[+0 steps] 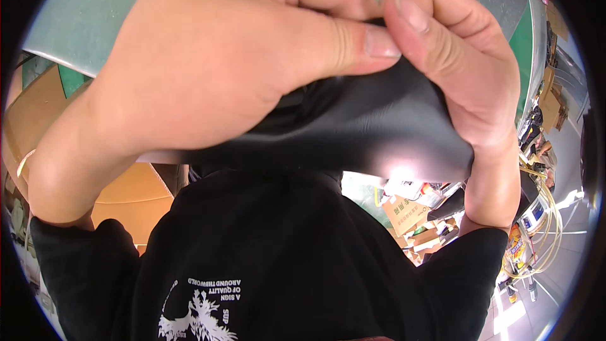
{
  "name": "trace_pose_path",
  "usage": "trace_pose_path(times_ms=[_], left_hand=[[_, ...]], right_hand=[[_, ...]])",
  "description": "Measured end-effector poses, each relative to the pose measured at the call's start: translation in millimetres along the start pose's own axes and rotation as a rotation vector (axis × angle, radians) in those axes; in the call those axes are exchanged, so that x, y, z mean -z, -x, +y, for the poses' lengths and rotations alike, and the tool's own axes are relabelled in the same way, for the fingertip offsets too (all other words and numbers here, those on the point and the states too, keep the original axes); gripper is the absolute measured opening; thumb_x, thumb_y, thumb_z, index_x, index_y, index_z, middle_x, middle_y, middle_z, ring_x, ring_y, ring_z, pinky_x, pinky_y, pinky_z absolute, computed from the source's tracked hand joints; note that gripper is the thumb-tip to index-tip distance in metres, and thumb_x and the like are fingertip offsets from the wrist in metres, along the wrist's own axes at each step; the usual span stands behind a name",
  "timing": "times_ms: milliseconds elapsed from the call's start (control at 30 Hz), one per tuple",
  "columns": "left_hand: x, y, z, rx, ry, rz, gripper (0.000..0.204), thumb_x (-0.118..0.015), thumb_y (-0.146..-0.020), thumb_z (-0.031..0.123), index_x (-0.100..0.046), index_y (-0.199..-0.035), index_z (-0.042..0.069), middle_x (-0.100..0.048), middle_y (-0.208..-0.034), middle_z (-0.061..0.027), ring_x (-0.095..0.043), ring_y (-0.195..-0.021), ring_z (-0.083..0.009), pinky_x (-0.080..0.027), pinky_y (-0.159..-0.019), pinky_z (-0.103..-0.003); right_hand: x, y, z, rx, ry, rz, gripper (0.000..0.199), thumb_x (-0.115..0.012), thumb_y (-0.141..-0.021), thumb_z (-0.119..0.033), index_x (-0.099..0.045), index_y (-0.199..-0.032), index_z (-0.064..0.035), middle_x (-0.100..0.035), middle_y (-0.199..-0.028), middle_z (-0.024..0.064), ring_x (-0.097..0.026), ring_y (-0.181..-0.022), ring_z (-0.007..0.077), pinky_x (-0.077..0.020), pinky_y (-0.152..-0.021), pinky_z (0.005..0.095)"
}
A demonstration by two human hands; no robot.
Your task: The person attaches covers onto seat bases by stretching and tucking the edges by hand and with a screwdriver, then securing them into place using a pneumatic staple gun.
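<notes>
A smooth, shiny black piece of leather-like material (379,120) is stretched between my hands, close in front of my chest. My left hand (227,50) pinches its upper edge, the thumb lying along the top. Close beside it, my right hand (461,57) is closed on the same edge, its thumb tip almost meeting the left thumb. Below the thumbs the material sags in soft folds, and its lower edge runs across toward my right wrist. The fingers behind the material are partly hidden. What kind of article it is cannot be made out.
A green-topped table (95,16) lies beyond my hands. Cardboard (38,110) stands at the left, and an open cardboard box (136,199) sits below my left forearm. Several boxes (404,213) and a coil of pale tubing (557,233) are at the right. Another person (546,155) shows at the far right.
</notes>
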State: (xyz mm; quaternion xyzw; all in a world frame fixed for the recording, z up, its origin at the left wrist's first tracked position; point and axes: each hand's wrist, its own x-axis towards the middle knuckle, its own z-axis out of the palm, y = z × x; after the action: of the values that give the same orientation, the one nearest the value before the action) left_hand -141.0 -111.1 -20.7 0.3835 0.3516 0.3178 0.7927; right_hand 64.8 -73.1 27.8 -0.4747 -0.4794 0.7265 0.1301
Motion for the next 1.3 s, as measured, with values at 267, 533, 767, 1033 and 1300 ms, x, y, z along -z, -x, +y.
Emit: trace_pose_path(times_ms=[267,533,767,1033,1300], left_hand=[[-7.0,7.4,12.9,0.28,-0.05,0.212,0.016,-0.07,-0.1,0.004,-0.075,-0.112,-0.005,-0.077,-0.1,-0.0099,-0.07,-0.091,-0.0089,-0.056,-0.079,-0.02],[-6.2,-3.3,2.2,0.414,-0.122,0.069,0.02,-0.073,-0.1,0.011,-0.076,-0.111,-0.005,-0.076,-0.097,-0.0045,-0.067,-0.086,-0.0057,-0.053,-0.077,-0.019],[-14.1,2.5,-5.6,0.164,-0.329,0.179,0.014,-0.08,-0.089,0.007,-0.071,-0.098,0.001,-0.07,-0.086,-0.0003,-0.064,-0.08,-0.0065,-0.049,-0.072,-0.023],[-38.6,16.3,-9.0,-0.474,-0.653,0.266,0.033,-0.089,-0.072,0.005,-0.07,-0.099,0.004,-0.065,-0.081,-0.0048,-0.063,-0.071,-0.0151,-0.048,-0.062,-0.028],[-47.0,35.1,-21.3,-0.451,-0.666,0.096,0.036,-0.091,-0.068,0.004,-0.072,-0.098,0.001,-0.066,-0.083,-0.0113,-0.064,-0.069,-0.0255,-0.05,-0.059,-0.034]], right_hand=[[-2.8,-7.2,-4.8,-0.213,0.01,0.132,0.025,-0.072,-0.101,-0.011,-0.062,-0.079,-0.0057,-0.06,-0.076,-0.0045,-0.05,-0.072,0.0023,-0.039,-0.066,0.0205],[13.9,-9.9,-7.2,-0.193,0.264,-0.023,0.027,-0.073,-0.098,-0.007,-0.059,-0.075,-0.0044,-0.058,-0.073,-0.0037,-0.048,-0.069,0.0032,-0.0365,-0.063,0.0214],[21.0,-8.8,-12.7,-0.328,0.402,-0.117,0.016,-0.076,-0.094,-0.007,-0.067,-0.082,-0.0042,-0.063,-0.076,-0.0036,-0.054,-0.073,0.0031,-0.0417,-0.068,0.0193],[32.0,-22.7,-7.4,-0.353,0.421,-0.228,0.026,-0.077,-0.089,-0.001,-0.074,-0.113,0.0073,-0.078,-0.096,0.0085,-0.07,-0.079,0.0092,-0.0561,-0.069,0.0252],[17.8,-5.0,0.1,-0.38,0.531,-0.332,0.006,-0.071,-0.085,0.005,-0.074,-0.09,0.0046,-0.072,-0.082,-0.0007,-0.058,-0.068,0.0026,-0.0452,-0.059,0.023]])
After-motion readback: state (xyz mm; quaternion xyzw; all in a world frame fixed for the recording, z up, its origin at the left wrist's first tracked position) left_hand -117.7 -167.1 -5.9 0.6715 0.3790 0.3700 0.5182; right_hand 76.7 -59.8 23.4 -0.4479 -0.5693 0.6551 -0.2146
